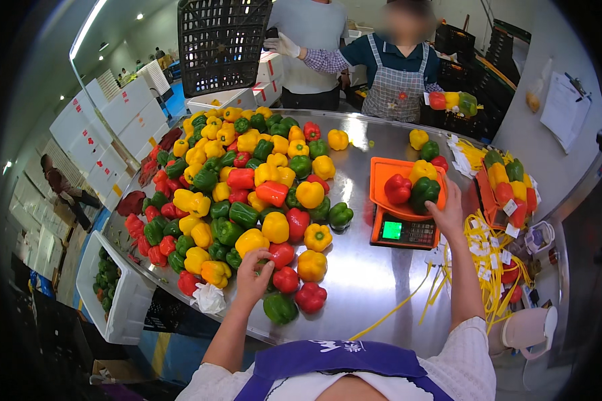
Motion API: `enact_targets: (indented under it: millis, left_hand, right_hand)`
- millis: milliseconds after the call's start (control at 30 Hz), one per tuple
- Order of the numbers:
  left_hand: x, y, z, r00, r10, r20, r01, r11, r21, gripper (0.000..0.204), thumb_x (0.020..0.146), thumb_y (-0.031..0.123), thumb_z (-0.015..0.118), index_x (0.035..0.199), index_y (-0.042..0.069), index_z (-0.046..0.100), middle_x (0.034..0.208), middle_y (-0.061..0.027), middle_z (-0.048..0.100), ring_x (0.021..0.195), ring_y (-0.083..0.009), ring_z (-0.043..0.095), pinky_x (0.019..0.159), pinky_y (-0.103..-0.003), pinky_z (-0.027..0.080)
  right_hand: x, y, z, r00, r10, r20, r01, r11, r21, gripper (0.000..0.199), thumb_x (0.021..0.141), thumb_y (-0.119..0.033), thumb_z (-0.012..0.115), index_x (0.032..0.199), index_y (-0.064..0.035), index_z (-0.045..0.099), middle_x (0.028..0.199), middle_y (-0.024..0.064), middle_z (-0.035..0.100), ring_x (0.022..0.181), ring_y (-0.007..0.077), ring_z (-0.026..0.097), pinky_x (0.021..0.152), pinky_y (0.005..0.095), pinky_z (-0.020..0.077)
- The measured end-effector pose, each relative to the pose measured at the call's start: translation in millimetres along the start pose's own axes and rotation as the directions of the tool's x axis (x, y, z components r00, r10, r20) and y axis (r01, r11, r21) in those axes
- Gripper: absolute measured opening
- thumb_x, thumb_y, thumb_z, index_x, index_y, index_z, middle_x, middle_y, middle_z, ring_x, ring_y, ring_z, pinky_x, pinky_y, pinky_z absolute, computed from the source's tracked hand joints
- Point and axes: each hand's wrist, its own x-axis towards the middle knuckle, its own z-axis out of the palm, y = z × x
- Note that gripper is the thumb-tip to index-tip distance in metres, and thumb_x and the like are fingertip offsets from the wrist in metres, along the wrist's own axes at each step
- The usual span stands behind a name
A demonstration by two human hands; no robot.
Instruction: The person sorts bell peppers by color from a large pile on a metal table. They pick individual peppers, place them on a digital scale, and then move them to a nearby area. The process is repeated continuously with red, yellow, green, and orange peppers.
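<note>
My left hand (253,274) is at the near edge of a big heap of bell peppers, fingers slightly apart and holding nothing. It is right by a yellow bell pepper (252,241) and a red bell pepper (281,254). On the right, my right hand (449,208) is spread at the side of an orange tray (383,175) on a digital scale (404,230). Its thumb touches a green bell pepper (424,194) in that tray. A red bell pepper (398,189) and a yellow bell pepper (423,172) share the tray.
Yellow strips (483,267) with white tags hang over the table's right side, near an orange basket of packed peppers (508,184). Across the metal table (344,267), one person holds a black crate (224,47) and a packed set of peppers (453,101). Another stands alongside.
</note>
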Motion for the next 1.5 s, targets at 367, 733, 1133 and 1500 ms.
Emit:
enact_targets:
  millis: [367, 733, 1133, 1500]
  left_hand:
    - [36, -28, 5, 0.985, 0.077, 0.157, -0.03, 0.959, -0.282, 0.017, 0.093, 0.004, 0.068, 0.109, 0.001, 0.065, 0.122, -0.0094, 0.06, 0.103, -0.0172, 0.063, 0.08, -0.027, 0.055]
    - [43, -54, -18, 0.943, 0.099, 0.317, 0.078, 0.861, -0.502, 0.023, 0.096, 0.0, 0.065, 0.118, 0.001, 0.062, 0.116, -0.0056, 0.063, 0.102, -0.012, 0.061, 0.09, -0.026, 0.051]
    - [175, 59, 220, 0.909, 0.16, 0.384, -0.054, 0.961, -0.272, 0.083, 0.087, 0.046, 0.078, 0.148, 0.005, 0.042, 0.145, -0.0206, 0.044, 0.135, -0.0357, 0.044, 0.111, -0.043, 0.039]
    - [181, 95, 392, 0.968, -0.235, -0.084, 0.104, 0.686, -0.72, 0.037, 0.102, 0.032, 0.062, 0.122, 0.001, 0.059, 0.121, -0.0097, 0.061, 0.113, -0.0196, 0.057, 0.101, -0.032, 0.044]
  right_hand:
    - [-80, -41, -61, 0.995, 0.096, 0.038, -0.094, 0.995, -0.04, 0.083, 0.082, -0.015, 0.079, 0.153, -0.0049, 0.037, 0.149, 0.0217, 0.043, 0.14, 0.0394, 0.041, 0.117, 0.0442, 0.0345]
    - [-150, -58, -46, 0.982, 0.187, 0.033, -0.187, 0.982, -0.007, 0.086, 0.077, -0.021, 0.083, 0.15, -0.0044, 0.041, 0.146, 0.0239, 0.048, 0.136, 0.0411, 0.045, 0.114, 0.0454, 0.0377]
    - [45, 47, -3, 0.858, 0.51, 0.052, -0.474, 0.751, 0.46, 0.066, 0.101, -0.052, 0.055, 0.139, 0.0017, 0.055, 0.132, 0.014, 0.064, 0.121, 0.024, 0.059, 0.108, 0.0341, 0.0418]
    - [76, 45, 51, 0.914, 0.214, 0.344, -0.398, 0.322, 0.859, 0.049, 0.096, -0.025, 0.063, 0.14, -0.003, 0.057, 0.141, 0.0116, 0.054, 0.133, 0.0231, 0.05, 0.112, 0.0332, 0.0377]
